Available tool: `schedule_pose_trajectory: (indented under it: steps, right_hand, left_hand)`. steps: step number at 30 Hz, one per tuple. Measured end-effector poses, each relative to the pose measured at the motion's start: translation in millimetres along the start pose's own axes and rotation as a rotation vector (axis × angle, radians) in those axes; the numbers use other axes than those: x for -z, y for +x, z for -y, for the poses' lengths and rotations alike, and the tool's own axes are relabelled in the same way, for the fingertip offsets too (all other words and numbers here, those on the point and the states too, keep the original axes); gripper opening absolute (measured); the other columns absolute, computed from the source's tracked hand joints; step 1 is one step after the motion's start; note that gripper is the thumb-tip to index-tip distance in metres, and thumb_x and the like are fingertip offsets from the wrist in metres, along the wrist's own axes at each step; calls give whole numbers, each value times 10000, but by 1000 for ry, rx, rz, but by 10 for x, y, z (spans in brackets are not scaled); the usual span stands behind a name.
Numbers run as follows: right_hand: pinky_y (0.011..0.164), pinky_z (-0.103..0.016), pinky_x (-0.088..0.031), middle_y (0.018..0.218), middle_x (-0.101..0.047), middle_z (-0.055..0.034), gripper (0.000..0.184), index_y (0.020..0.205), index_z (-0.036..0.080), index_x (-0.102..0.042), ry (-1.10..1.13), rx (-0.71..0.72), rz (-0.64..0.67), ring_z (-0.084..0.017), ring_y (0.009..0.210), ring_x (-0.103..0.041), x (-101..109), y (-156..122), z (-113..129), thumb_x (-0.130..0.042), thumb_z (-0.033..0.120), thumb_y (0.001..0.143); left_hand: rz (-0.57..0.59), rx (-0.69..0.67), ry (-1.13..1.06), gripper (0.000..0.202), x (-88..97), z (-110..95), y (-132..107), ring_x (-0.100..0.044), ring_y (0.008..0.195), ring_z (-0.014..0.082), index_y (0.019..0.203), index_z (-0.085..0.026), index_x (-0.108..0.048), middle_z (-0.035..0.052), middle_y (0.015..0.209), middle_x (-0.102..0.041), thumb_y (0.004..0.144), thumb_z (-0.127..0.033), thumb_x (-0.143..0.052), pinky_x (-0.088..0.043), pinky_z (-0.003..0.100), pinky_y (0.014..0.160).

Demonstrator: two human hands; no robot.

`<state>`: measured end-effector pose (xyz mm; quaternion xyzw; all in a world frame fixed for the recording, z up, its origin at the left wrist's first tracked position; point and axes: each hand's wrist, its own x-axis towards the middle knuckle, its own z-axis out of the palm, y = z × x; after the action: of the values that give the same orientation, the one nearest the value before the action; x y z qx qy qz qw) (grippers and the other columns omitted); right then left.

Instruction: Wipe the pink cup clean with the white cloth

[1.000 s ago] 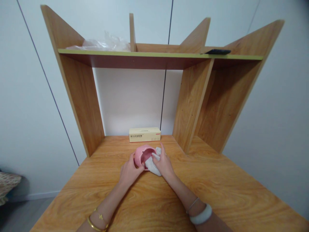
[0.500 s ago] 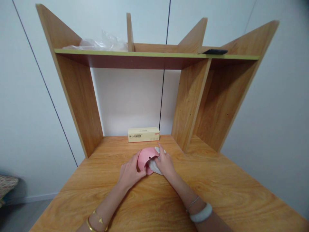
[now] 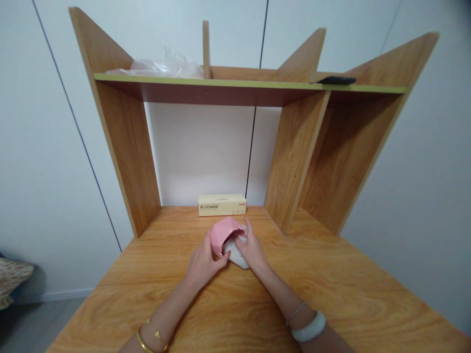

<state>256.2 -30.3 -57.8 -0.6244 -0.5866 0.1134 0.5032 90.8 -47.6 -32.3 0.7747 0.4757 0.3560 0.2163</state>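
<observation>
One bowl [image 3: 223,234], cloth [image 3: 236,252], box [image 3: 222,205]

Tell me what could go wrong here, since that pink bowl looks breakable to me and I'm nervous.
The pink bowl is tilted on its side, held by the left hand while the right hand presses a white cloth into it. It could slip from that one-handed grip and knock against the wooden desk. A hard push might also shove it into the cream box just behind.
</observation>
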Motion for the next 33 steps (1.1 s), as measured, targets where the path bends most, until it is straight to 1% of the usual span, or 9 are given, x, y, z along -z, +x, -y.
schedule_pose_trajectory:
  steps: [4,7,12,16,19,22,28,30,33]
  right_hand:
    - [614,-290,-434,799,-637,-69,718,1371,149,-195,-222,-17,3,-218,729,-608,73,10,48,-506,326,749]
    - [590,-277,-407,693,-611,-28,719,1375,156,-186,-348,55,-4,-203,649,-583,124,19,78,-501,320,750]
    - [690,-299,-402,682,-622,-14,713,1380,164,-180,-441,238,-30,-199,692,-563,169,18,127,-488,247,742]
    - [736,-323,-397,787,-650,-53,718,1379,157,-181,-475,224,22,-215,763,-582,174,12,124,-497,252,741]
    - [701,-325,-416,819,-652,-85,693,1374,143,-197,-431,117,81,-235,780,-595,147,5,75,-483,259,754]
    - [670,-314,-438,835,-650,-87,647,1369,156,-214,-290,51,108,-225,771,-606,103,-3,3,-443,242,771]
    - [755,-316,-456,991,-633,-78,635,1363,176,-225,11,3,-30,-196,872,-600,27,2,-85,-420,222,760]
    - [752,-311,-461,1005,-628,-76,612,1353,174,-249,70,-10,-53,-188,868,-596,9,6,-71,-414,240,767]
    - [726,-300,-467,978,-626,-68,623,1353,178,-246,91,-6,-34,-180,833,-599,-9,2,-23,-440,282,770]
  left_hand:
    - [-25,28,69,669,51,17,28,-574,1005,259,1306,-181,-293,106,1163,-575,735,-440,-529,-445,348,808]
    - [-15,33,81,648,88,1,41,-567,1017,253,1289,-219,-338,76,1168,-580,711,-399,-568,-439,343,818]
    - [-13,-3,93,664,89,-15,34,-555,1035,251,1299,-217,-353,74,1195,-563,697,-369,-589,-407,351,888]
    - [-22,-72,90,617,64,8,25,-542,1057,241,1298,-216,-355,68,1216,-549,726,-346,-547,-406,348,895]
    - [-7,-113,99,634,59,11,24,-530,1075,249,1301,-223,-358,68,1232,-537,715,-351,-561,-406,356,896]
    - [-14,-104,77,623,62,8,27,-527,1078,258,1301,-224,-359,78,1254,-518,731,-391,-548,-411,368,886]
    - [-25,5,-46,875,32,18,20,-542,1046,294,1362,-145,-194,159,1249,-493,677,-514,-596,-428,403,845]
    - [7,-27,-85,856,4,21,12,-525,1077,292,1351,-141,-192,165,1251,-491,689,-514,-586,-424,397,860]
    - [-1,-23,-101,766,-28,34,9,-576,991,278,1323,-134,-215,155,1162,-558,731,-498,-539,-451,385,805]
